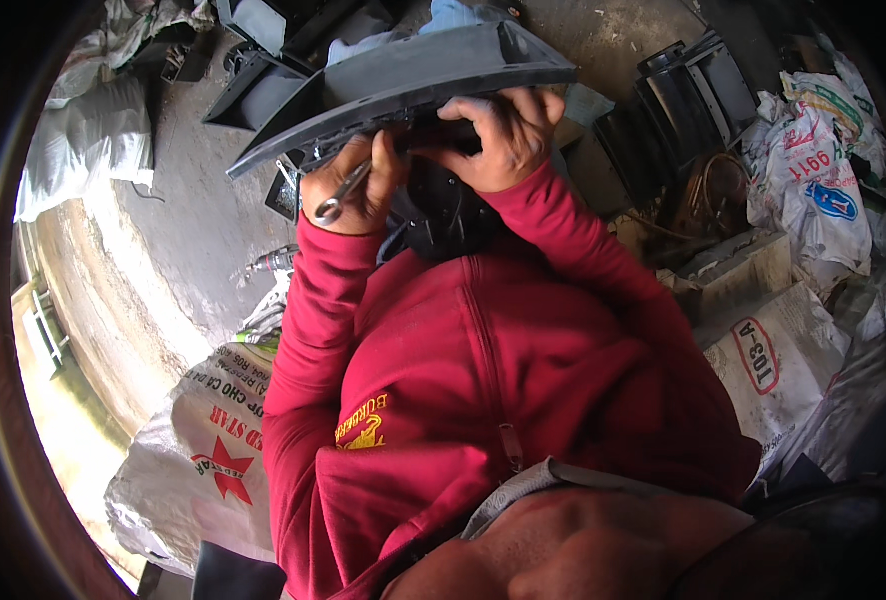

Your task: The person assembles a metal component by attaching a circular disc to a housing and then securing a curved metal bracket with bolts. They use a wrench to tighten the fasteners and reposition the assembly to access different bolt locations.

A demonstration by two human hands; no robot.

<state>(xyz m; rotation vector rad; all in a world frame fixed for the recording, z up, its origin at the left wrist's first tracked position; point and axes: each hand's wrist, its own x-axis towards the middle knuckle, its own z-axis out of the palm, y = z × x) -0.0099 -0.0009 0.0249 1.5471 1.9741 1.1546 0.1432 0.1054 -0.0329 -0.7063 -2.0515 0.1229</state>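
A wide dark grey tray-like panel with raised walls is tilted up in front of me, its near edge facing my chest. My left hand is closed around a metal wrench below that edge; its ring end points back toward me, and its other end is hidden by my fingers. Against the panel's near edge, my right hand is closed, with its thumb and forefinger bent in toward the middle. Shadow hides what those fingertips touch. A black part lies beneath my hands.
More dark trays lie on the concrete floor beyond the panel. At right stand stacked black metal parts near printed white sacks. A power tool is left of my sleeve, above a large white sack.
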